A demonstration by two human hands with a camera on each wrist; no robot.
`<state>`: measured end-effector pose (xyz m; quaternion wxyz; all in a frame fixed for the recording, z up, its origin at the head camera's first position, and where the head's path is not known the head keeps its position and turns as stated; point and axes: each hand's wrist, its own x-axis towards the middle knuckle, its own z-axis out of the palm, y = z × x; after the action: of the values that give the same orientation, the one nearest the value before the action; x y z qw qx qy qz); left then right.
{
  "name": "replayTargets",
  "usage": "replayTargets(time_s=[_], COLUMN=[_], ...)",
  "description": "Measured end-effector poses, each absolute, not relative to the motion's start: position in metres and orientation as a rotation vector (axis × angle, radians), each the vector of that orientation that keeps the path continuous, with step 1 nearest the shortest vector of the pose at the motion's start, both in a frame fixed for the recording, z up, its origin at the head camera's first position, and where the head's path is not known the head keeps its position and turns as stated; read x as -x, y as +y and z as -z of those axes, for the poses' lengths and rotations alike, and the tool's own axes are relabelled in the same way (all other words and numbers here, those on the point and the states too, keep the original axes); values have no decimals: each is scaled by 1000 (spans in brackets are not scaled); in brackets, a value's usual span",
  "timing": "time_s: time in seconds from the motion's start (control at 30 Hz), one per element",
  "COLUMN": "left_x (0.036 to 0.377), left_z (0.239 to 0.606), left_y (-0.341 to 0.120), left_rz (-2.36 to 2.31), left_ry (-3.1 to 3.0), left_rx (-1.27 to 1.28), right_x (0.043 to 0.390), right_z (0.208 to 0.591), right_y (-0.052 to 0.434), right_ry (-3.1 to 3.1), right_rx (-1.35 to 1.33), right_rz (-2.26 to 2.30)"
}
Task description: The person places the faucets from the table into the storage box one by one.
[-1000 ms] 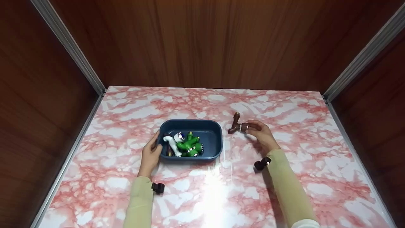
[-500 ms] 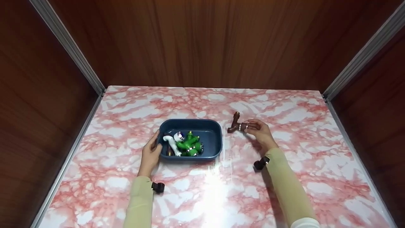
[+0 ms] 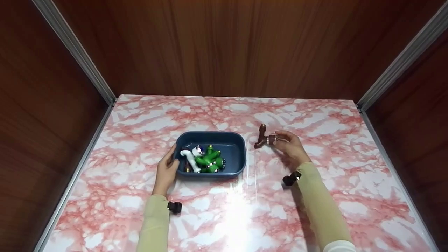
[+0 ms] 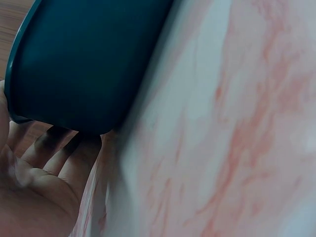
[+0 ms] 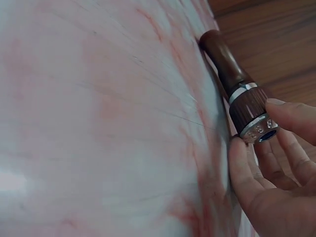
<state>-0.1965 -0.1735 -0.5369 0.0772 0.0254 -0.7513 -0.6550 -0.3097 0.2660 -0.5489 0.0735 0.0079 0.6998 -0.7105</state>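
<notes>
A brown tap [image 3: 261, 137] with a brass-coloured end lies on or just above the tabletop, right of a blue plastic container. My right hand [image 3: 289, 146] pinches its ribbed knob [image 5: 248, 108] between thumb and fingers, as the right wrist view shows. At the container [image 3: 235, 134], my left hand [image 3: 167, 172] touches the left end, fingers fairly straight along the outer wall [image 4: 74, 89] and thumb near the rim. Inside the container lie green taps [image 3: 210, 161], a white tap [image 3: 190, 161] with a chromed knob, and a partly hidden brown piece [image 3: 187, 168].
The pink-and-white marbled tabletop [image 3: 210, 217] is bounded by dark wood panels [image 3: 224, 49] at the back and both sides. Metal strips [image 3: 75, 52] run along the corners. A bright glare falls on the table's front middle.
My right hand has shifted slightly right with the brown tap, which is turned a little. The left hand and the container stay put.
</notes>
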Motion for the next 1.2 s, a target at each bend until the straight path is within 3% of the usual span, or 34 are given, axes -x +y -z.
replayTargets(time_s=[0.77, 1.2], left_x=[195, 210], left_z=[534, 568], left_y=[-175, -181], left_rz=[1949, 1868], left_ry=[-2299, -2280], left_rx=[-82, -82], right_x=[311, 311], right_z=[546, 550], right_y=[270, 267], right_ry=[1753, 1844], right_rx=[-134, -143], right_rz=[2313, 2325])
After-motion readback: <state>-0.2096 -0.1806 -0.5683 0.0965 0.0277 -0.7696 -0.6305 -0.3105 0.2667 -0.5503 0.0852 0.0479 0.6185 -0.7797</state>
